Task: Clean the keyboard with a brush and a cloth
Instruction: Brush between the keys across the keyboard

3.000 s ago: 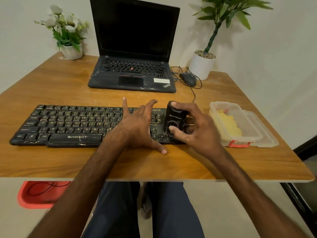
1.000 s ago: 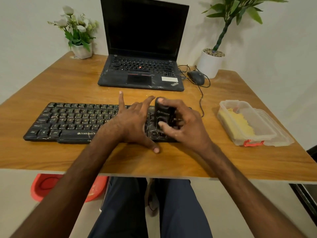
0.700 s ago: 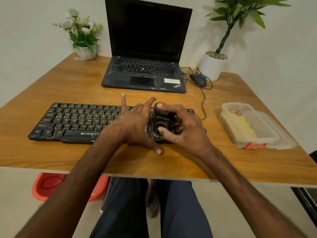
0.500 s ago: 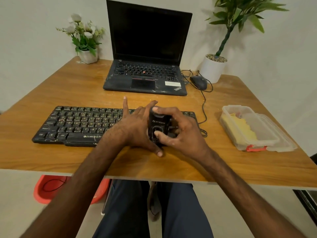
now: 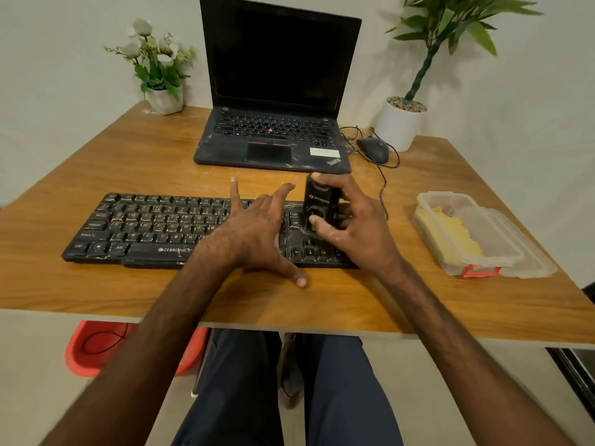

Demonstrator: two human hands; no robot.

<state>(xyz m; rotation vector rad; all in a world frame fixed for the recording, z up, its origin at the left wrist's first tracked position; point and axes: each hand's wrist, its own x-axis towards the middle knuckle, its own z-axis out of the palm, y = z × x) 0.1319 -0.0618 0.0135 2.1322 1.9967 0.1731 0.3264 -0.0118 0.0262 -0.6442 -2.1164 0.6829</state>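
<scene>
- A black keyboard, streaked with pale dust, is laid along the front edge of the wooden table, nearer the left side.
- The left hand is spread flat on the right-of-centre part of the keyboard, fingers splayed wide; its thumb is pressed on the table just in front of the keyboard's near edge.
- A black brush with an upright, printed body is gripped by the right hand, thumb against its near face and a fingertip over its top.
- The brush is held on the keyboard's right end, just beside the left hand's fingers; its bristles cannot be made out.
- A yellow cloth is kept in a clear plastic box at the table's right edge, well apart from both hands.
- An open laptop is placed at the back edge, behind the keyboard.
</scene>
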